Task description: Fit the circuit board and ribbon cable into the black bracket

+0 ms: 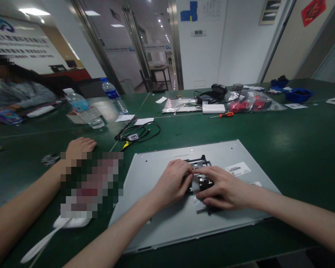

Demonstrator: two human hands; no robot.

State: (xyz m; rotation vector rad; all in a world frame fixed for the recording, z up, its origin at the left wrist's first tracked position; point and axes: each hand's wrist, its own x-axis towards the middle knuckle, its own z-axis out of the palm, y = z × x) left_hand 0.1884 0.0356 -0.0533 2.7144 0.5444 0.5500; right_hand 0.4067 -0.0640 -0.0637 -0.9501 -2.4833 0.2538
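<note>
A flat grey metal panel [145, 186] lies on the table in front of me. On its middle sits a black frame [203, 159] with a shiny dark part [205, 181] and a light grey strip [195, 184]. My left hand [174, 180] is closed at the frame's left side, fingertips pinched; whatever they hold is hidden. My right hand [229, 188] curls over the frame from the right, its fingers gripping the frame. One right fingertip meets the left fingertips. A white label [238, 169] is stuck on the panel beside my right hand.
Another person's hand [79, 146] rests at left beside a pixelated phone-like object [97, 182] on a white cable [41, 242]. Farther back are a coiled black cable [145, 130], water bottles [85, 109], an orange screwdriver [226, 115], a plastic bag [254, 102] and a blue tray [299, 95].
</note>
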